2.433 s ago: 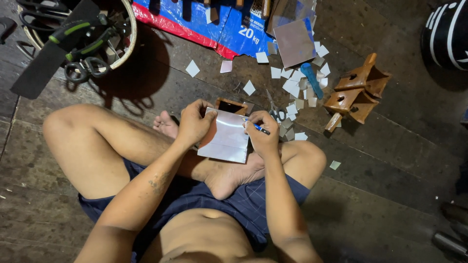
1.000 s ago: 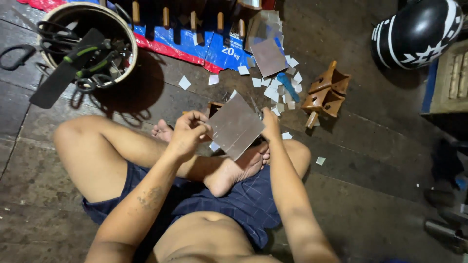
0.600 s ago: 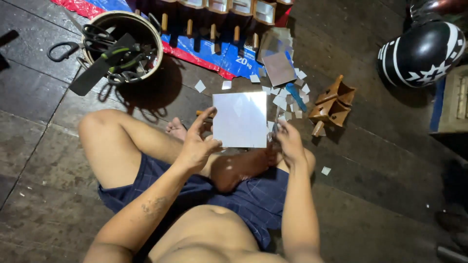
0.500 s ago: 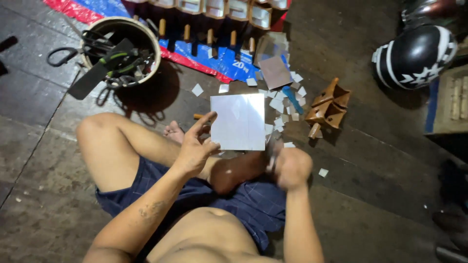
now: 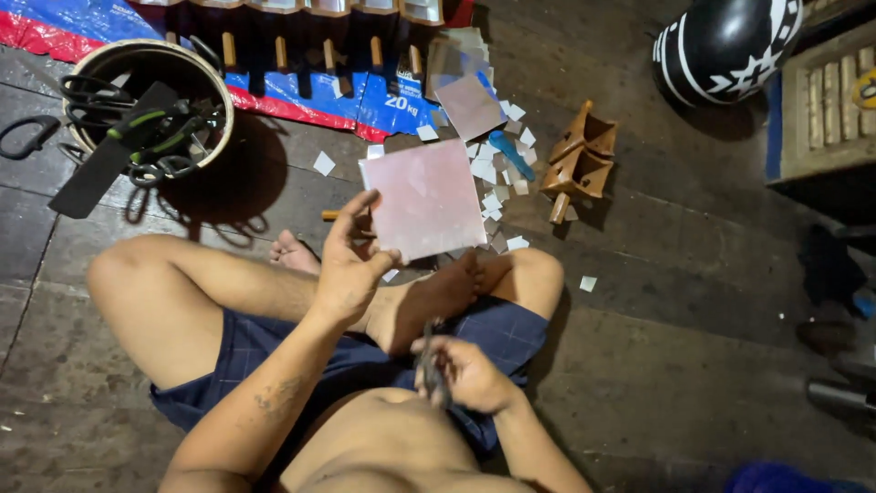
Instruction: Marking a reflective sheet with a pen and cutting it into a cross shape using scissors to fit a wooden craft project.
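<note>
I sit cross-legged on a dark floor. My left hand (image 5: 351,260) holds a square pale sheet of glass or mirror (image 5: 427,199) by its lower left corner, raised in front of me above my feet. My right hand (image 5: 461,370) is pulled back close to my belly and grips a small dark tool (image 5: 429,370); what kind of tool it is I cannot tell. Small white offcuts (image 5: 497,178) lie scattered on the floor beyond the sheet.
A round bucket (image 5: 196,78) with scissors and tools stands at upper left on a blue tarp (image 5: 383,105). More square sheets (image 5: 467,105) lie behind. Small wooden pieces (image 5: 579,160) sit to the right, a black helmet (image 5: 725,41) and a wooden crate (image 5: 826,110) at upper right.
My right hand has let go of the sheet and drawn back to my belly with the dark tool. My left hand alone keeps the sheet raised.
</note>
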